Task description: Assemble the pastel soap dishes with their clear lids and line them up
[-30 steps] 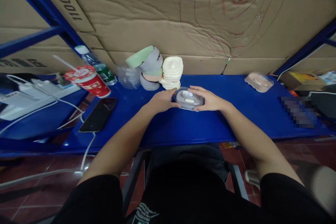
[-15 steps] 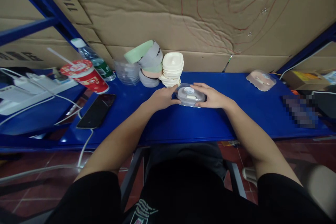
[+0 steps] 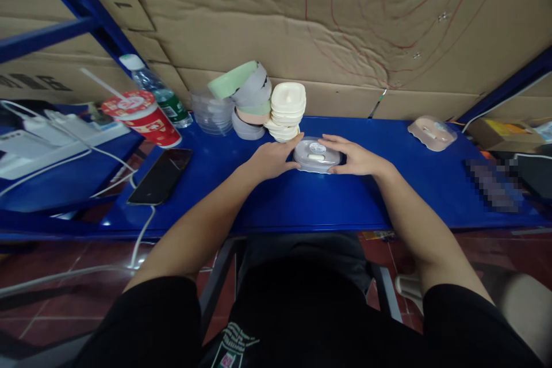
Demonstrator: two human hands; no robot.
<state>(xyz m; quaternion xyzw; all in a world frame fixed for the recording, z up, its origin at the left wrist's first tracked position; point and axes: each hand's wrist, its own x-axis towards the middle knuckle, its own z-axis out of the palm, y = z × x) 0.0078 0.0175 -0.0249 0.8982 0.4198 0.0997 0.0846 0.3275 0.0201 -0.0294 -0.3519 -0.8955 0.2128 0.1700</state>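
A grey container with a clear lid and a round white label (image 3: pixel 318 156) rests on the blue table (image 3: pixel 276 201). My left hand (image 3: pixel 276 159) wraps its left side, thumb and fingers at the edge. From the right, my right hand (image 3: pixel 354 157) grips the same container, fingers on the lid's far edge and thumb at the near one. Just behind stands a stack of cream lids (image 3: pixel 288 104), beside a leaning pile of green and grey bowls (image 3: pixel 252 89). Clear lids (image 3: pixel 212 114) are stacked left of the bowls.
At the left are a red cup with a straw (image 3: pixel 149 122), a water bottle (image 3: pixel 166 100), a phone (image 3: pixel 161 177) and a white power strip (image 3: pixel 60 146) with cables. A pink lidded container (image 3: pixel 432 133) lies at the back right, near a cardboard box (image 3: pixel 509 137).
The view has shifted slightly. Both hands remain around the container, and my left index finger now reaches further up along its far left edge.
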